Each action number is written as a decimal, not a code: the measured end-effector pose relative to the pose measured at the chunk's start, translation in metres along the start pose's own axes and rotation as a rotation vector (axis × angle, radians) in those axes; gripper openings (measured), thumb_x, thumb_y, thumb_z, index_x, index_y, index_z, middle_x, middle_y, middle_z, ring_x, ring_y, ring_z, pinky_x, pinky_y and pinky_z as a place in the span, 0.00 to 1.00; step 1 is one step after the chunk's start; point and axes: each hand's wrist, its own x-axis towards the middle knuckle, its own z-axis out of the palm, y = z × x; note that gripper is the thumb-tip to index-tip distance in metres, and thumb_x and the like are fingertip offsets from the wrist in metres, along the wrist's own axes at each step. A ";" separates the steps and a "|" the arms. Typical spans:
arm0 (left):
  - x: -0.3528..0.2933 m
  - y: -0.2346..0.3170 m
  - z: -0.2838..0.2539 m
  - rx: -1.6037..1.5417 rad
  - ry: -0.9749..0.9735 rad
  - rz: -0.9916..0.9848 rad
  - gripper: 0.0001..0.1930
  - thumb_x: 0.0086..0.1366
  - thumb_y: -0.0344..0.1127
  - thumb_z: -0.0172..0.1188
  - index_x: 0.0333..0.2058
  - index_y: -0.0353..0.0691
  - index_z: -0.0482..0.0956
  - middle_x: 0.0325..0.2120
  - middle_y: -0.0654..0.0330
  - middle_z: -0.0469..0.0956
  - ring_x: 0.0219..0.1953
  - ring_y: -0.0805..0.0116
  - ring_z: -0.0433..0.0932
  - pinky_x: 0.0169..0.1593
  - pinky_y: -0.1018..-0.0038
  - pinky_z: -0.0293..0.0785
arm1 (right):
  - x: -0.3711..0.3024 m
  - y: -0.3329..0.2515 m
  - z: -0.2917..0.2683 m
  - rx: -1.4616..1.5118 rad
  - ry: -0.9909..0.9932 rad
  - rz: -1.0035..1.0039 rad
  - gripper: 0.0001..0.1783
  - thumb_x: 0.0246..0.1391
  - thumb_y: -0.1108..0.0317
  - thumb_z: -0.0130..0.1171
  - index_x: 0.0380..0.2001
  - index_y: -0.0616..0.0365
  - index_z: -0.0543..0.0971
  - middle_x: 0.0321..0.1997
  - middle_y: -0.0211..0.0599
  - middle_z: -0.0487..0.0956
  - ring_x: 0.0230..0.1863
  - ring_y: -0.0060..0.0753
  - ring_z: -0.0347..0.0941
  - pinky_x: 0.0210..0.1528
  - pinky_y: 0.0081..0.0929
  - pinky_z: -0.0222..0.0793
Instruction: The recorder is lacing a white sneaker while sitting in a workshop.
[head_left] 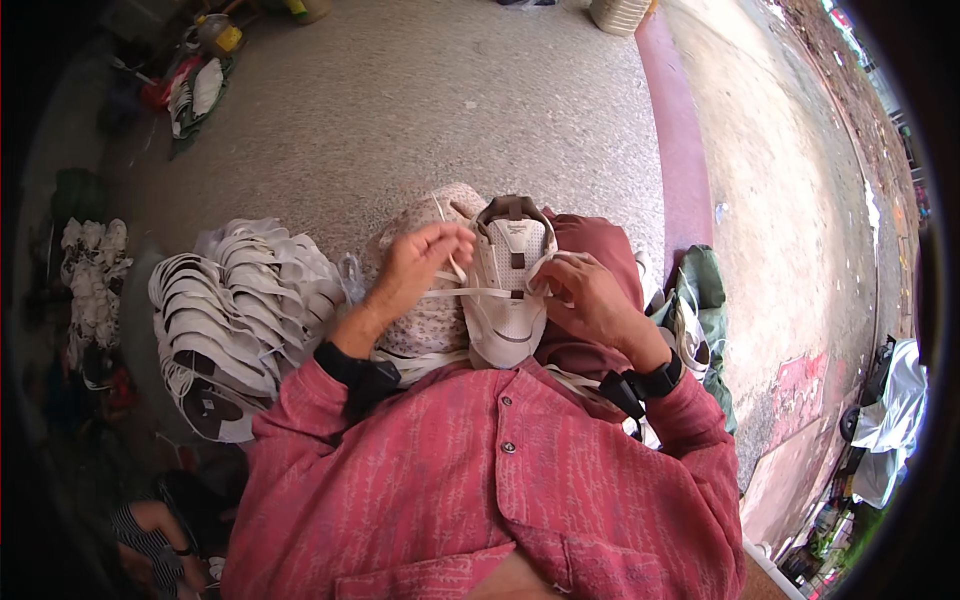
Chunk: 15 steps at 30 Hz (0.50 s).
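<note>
The white shoe upper (505,342) before you looks smooth, matt and leather-like, with a perforated tongue (510,240) and a flat cloth lace (470,293). Your shirt (400,490) is matt woven cloth; the floor (400,100) looks rough and grainy, the silver sheet (897,400) glossy.

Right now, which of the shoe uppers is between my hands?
The white upper between your left hand and right hand, with a pale lace across it. The stacked uppers sit apart, off to your left.
</note>
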 end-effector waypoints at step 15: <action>-0.045 0.007 0.004 -0.347 -0.119 -0.297 0.23 0.68 0.32 0.53 0.60 0.35 0.61 0.35 0.57 0.77 0.21 0.81 0.67 0.25 0.88 0.61 | 0.001 -0.016 0.031 0.471 0.113 0.438 0.08 0.58 0.69 0.60 0.38 0.60 0.74 0.25 0.35 0.73 0.25 0.29 0.70 0.29 0.28 0.66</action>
